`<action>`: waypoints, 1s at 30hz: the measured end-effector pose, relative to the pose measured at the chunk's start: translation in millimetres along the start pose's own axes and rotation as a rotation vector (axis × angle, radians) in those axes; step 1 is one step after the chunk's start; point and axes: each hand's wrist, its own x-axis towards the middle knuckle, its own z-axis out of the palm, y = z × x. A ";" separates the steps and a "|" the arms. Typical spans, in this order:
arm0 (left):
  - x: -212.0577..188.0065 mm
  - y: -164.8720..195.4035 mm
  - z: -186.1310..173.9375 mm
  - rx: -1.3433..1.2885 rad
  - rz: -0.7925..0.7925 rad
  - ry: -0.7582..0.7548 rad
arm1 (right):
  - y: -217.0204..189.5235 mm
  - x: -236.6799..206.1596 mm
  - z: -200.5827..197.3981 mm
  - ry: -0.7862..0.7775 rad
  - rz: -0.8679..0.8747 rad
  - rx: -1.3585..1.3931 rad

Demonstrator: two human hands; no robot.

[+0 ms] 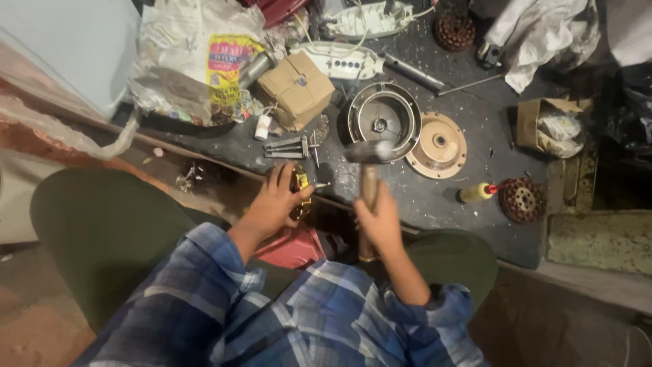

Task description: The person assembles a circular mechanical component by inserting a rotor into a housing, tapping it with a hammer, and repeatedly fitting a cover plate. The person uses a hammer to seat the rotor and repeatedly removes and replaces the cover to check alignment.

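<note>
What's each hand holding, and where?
Right hand grips the hammer mid-handle. Left hand clasps a yellow-wound coil part by its side.

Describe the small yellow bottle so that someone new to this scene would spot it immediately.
Start at the dark work surface and find the round tan metal cover. Just right and below it lies the small yellow bottle, beside a perforated rusty disc; only it has a red cap.

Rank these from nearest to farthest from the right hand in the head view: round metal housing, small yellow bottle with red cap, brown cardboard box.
From the right hand:
1. Round metal housing, straight ahead.
2. Small yellow bottle with red cap, to the right.
3. Brown cardboard box, ahead and left.
</note>
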 end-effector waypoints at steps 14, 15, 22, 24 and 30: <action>-1.0 1.7 -9.8 0.096 0.110 -0.056 | -0.5 4.4 5.8 0.000 0.076 0.109; -2.1 1.7 -11.3 0.094 0.112 -0.051 | 4.2 2.2 11.5 -0.017 0.111 0.106; -2.6 8.9 -6.9 -0.321 -0.395 -0.069 | 26.8 5.8 10.1 -0.133 0.031 -0.194; -5.6 12.5 6.5 -0.496 -0.582 -0.003 | 21.4 2.2 -0.6 -0.088 0.090 -0.155; -5.3 -12.0 43.5 -1.053 -1.043 -0.105 | 10.0 1.8 -3.0 0.004 -0.144 -0.254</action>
